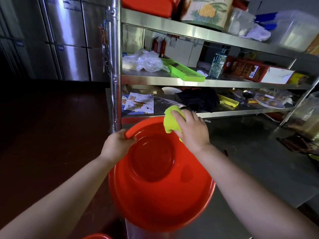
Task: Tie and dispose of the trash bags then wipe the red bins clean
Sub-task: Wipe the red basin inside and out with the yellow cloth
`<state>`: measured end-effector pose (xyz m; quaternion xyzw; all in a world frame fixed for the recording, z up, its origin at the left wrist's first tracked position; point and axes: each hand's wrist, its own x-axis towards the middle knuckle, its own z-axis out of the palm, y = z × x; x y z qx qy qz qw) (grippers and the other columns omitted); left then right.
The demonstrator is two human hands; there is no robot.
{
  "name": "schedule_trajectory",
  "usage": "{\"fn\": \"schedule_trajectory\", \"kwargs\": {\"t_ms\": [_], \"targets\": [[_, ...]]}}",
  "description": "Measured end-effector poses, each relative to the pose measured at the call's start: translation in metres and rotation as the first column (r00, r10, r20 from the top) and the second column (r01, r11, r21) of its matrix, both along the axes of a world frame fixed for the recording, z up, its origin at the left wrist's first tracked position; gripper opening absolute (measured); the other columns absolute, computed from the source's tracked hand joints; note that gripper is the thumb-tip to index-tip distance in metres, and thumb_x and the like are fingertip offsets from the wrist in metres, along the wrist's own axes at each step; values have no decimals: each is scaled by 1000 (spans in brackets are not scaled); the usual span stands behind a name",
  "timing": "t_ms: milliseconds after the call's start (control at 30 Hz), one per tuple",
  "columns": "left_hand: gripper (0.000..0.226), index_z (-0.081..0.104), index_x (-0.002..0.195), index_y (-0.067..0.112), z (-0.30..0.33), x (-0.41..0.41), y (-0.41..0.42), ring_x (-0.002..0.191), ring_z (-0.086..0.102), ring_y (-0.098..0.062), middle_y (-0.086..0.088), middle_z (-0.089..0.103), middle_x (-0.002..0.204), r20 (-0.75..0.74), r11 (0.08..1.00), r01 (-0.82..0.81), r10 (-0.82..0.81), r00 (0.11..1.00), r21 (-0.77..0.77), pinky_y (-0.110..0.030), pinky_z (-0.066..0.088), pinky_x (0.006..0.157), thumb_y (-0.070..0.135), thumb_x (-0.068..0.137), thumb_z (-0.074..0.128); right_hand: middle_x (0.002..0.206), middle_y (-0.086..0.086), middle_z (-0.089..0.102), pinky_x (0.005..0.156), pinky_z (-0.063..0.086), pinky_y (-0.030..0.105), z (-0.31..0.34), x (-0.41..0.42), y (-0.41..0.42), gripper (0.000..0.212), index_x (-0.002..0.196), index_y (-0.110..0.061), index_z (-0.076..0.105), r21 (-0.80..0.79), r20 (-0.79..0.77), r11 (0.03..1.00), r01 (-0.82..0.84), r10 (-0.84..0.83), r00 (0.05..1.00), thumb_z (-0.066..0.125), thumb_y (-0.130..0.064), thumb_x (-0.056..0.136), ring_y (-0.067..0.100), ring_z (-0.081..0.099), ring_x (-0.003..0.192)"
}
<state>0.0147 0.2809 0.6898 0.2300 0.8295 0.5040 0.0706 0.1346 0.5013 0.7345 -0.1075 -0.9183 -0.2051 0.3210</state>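
A round red bin [155, 195] is held tilted in front of me, its empty inside facing me, above the steel counter. My left hand [117, 145] grips its far left rim. My right hand [191, 128] presses a yellow-green cloth [170, 119] against the far right rim. The rim of a second red bin [96, 236] shows at the bottom edge. No trash bags are in view.
A steel shelf rack [172, 80] stands just beyond, loaded with a green tray [186, 73], a water bottle [217, 63], clear plastic bags [143, 61], boxes and papers. Its upright post [114, 66] is by my left hand. Steel fridges [69, 40] stand back left over dark floor.
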Motion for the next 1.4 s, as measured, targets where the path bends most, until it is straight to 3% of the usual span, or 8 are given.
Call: {"fn": "schedule_trajectory", "kwargs": {"t_ms": [200, 467, 667, 800, 933, 1067, 1200, 1400], "targets": [[8, 65, 79, 29, -13, -10, -21, 70, 69, -34, -10, 71, 74, 272, 959, -213, 158, 949, 185, -53, 57, 71, 33, 73, 68, 121, 8, 47, 63, 45, 32, -38, 21, 20, 64, 137, -23, 38, -494, 66, 804, 329, -343, 937, 68, -37, 82, 30, 60, 97], [13, 61, 94, 19, -8, -2, -25, 86, 66, -36, -15, 67, 95, 484, 893, -389, 244, 840, 225, -52, 54, 83, 25, 84, 65, 124, 11, 46, 62, 38, 32, -40, 32, 19, 62, 137, -15, 34, -507, 268, 727, 464, -378, 886, 63, -35, 85, 34, 62, 97], [27, 55, 114, -1, 10, 7, -2, 75, 58, -31, -17, 57, 80, 762, 852, -465, 131, 635, 241, -46, 46, 75, 5, 88, 61, 121, 6, 54, 67, 51, 37, -15, 49, 15, 62, 137, -21, 43, -431, -49, 894, 119, -155, 987, 69, -30, 82, 31, 61, 97], [37, 44, 129, 0, 9, 19, 12, 109, 54, -35, -20, 54, 111, 822, 900, -390, 67, 565, 195, -55, 43, 87, 7, 93, 53, 119, -9, 60, 90, 48, 33, -11, 42, 1, 55, 128, -29, 52, -776, -270, 583, -241, 37, 962, 72, -26, 77, 16, 59, 108], [57, 45, 133, 5, 5, 23, 18, 118, 44, -33, -18, 49, 123, 373, 943, -326, 325, 869, -62, -42, 37, 95, 24, 84, 66, 120, -10, 62, 98, 47, 41, -20, 38, -16, 56, 128, -27, 53, -858, -332, 405, -317, 35, 943, 73, -28, 76, 10, 57, 112], [48, 62, 119, 18, 30, 46, 27, 117, 46, -17, 6, 58, 112, -227, 961, 144, -90, 970, 235, -9, 28, 95, 29, 74, 77, 125, -11, 57, 101, 41, 25, -24, 34, -37, 65, 132, -25, 50, -818, -316, 489, -303, 59, 947, 70, -40, 72, 3, 51, 116], [26, 64, 102, 19, 41, 55, 35, 83, 50, 3, 14, 59, 90, -200, 886, 392, -349, 915, 247, -6, 34, 77, 18, 78, 74, 119, -24, 45, 87, 25, -5, -27, 32, -66, 75, 137, -37, 39, -796, -296, 517, -315, 122, 947, 65, -40, 67, -24, 35, 109], [9, 54, 83, 14, 46, 46, 13, 69, 50, -9, 3, 54, 75, -71, 677, 611, -644, 762, 412, -25, 41, 64, 6, 82, 58, 145, -17, 35, 102, 35, 16, -22, 51, -69, 96, 145, -32, 24, -923, -300, 197, -330, 167, 939, 75, -56, 67, 0, 36, 131]]}}
